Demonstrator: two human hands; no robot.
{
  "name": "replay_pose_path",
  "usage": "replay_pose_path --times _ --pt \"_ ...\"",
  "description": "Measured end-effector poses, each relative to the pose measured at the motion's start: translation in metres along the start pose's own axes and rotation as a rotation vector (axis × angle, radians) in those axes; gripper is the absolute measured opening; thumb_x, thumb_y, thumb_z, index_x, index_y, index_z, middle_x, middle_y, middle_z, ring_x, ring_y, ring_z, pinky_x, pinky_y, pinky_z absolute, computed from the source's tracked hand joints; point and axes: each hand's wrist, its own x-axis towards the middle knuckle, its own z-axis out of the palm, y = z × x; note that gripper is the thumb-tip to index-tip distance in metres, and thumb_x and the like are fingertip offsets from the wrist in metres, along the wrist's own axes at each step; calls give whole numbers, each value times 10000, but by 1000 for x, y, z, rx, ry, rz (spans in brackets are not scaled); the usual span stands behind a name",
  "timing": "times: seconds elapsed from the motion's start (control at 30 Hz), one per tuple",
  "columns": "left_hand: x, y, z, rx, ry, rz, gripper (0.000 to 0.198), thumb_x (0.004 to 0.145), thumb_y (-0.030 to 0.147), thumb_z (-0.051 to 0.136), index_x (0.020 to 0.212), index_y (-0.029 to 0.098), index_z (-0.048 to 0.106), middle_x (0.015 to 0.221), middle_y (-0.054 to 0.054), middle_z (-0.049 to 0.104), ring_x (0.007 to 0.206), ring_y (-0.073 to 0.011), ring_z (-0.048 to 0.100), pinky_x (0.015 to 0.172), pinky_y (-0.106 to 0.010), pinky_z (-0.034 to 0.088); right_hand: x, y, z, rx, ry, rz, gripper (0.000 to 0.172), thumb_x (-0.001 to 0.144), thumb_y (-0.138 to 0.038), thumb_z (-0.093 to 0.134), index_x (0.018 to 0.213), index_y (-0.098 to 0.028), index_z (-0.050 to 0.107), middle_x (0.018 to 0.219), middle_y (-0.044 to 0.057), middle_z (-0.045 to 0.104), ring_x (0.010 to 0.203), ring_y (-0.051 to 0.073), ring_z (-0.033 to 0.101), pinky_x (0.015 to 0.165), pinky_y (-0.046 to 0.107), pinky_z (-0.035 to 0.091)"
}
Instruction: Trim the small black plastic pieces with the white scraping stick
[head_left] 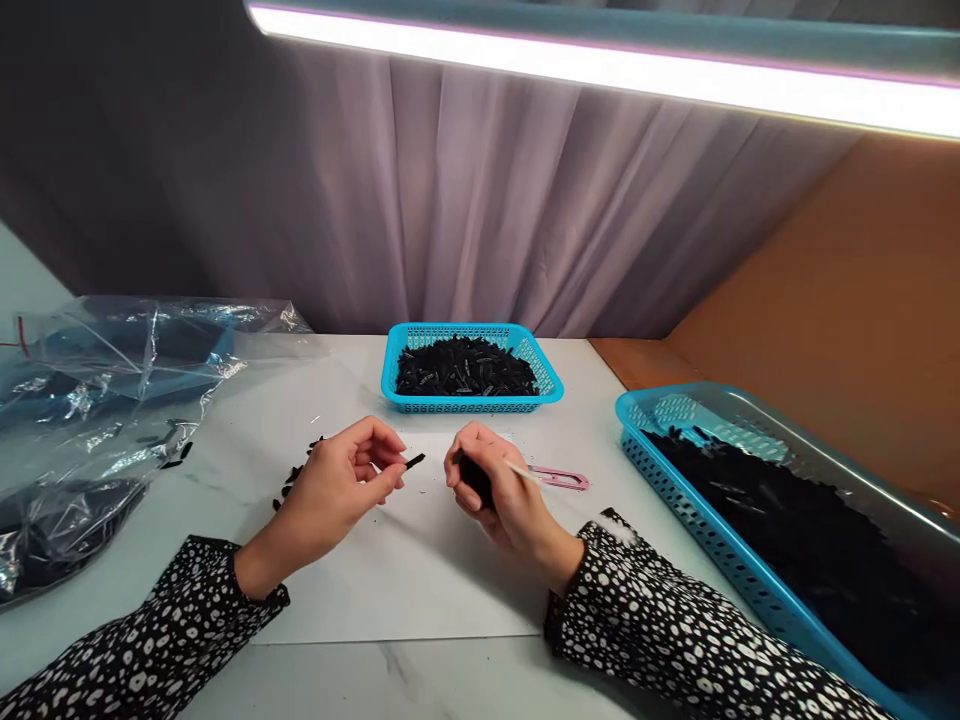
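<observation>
Head view, white table [300, 400], curtain [450, 200], left hand [337, 490] pinching strip [415, 460], right hand [499, 495] gripping stick [521, 470]

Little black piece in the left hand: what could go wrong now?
The little black piece is pinched only at its end by the fingers of the left hand, so it might slip onto the white sheet. The loose black pieces beside that wrist could get scattered.

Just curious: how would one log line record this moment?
left hand: pinches black strip | right hand: holds pink tool | under both: white sheet
</observation>
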Motion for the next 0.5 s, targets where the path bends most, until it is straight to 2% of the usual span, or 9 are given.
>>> replay_pose_path --times 0.13,0.3,0.5 --pt "1 6 -2 71 -24 31 133 828 298 659 899 205 596 812 -22 687 719 -178 692 557 -276 512 5 1 -6 -3 -1 15 366 835 -499 674 701 -196 518 611 -44 568 410 45 321 362 170 125" --pt "-2 8 -2 -16 -73 4 142 823 248 658 923 213 563 810 4 682 715 -155 684 634 -288 514 6 8 -10 -205 -28 -92 299 759 -439 795 899 -185 721 561 -61 533 411 51 290 393 208 188" --pt "-1 13 -3 -145 -145 -108 202 821 288 691 910 214 524 677 36 655 656 -139 639 520 -230 402 2 9 -10 -456 -46 -269 115 797 -296 756 860 -208 795 618 -10 621 481 92 407 441 236 317"
